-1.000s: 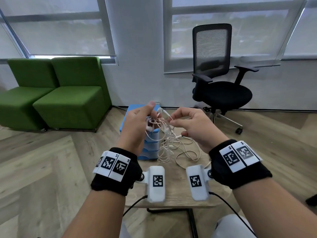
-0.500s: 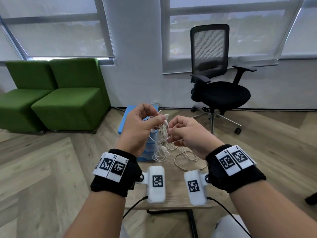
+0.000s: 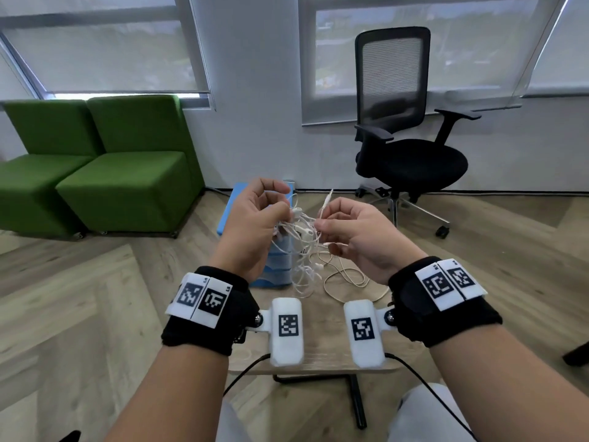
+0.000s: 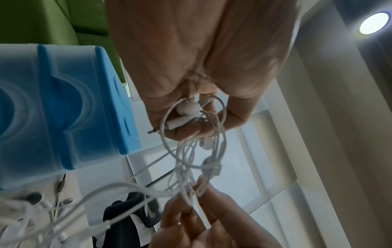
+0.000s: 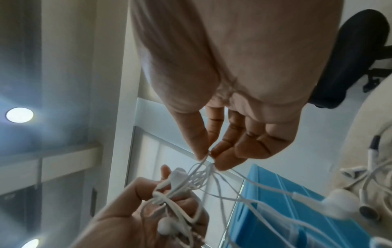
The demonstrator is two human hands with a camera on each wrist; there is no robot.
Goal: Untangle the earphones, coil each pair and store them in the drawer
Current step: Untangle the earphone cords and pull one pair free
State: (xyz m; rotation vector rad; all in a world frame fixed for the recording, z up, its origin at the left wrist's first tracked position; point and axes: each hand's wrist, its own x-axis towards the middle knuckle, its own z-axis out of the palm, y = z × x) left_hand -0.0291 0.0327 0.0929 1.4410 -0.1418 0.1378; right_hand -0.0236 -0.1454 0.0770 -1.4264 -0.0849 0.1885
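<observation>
**Two hands pull the knot apart above the surface**

Both hands are lifted over the small wooden surface (image 3: 322,349), and the tangle of thin white wired earphones (image 3: 302,237) hangs between them, with its loose loops trailing down onto the wood. The left hand (image 3: 255,224) has its fingers curled around a bunch of cable, one white earbud and one plug; the left wrist view shows this well. The right hand (image 3: 353,231) pinches a few strands between thumb and forefinger, and the other fingers are half curled and hold nothing.

Compared with half a second ago, the hands are now further apart, and one thin plug end (image 3: 327,199) stands up free above the right hand. A second ago this end was not sticking out like this. I judge that one cable is starting to come out of the knot, but no pair is separated yet, so the coiling and storing have not begun.

The blue plastic box of small drawers (image 3: 232,212) stands just behind the left hand, and most of it is covered. I cannot tell if any drawer is open. How many pairs are in the tangle is also hard to count, because the strands cross each other and are partly blurred in both wrist views.
</observation>
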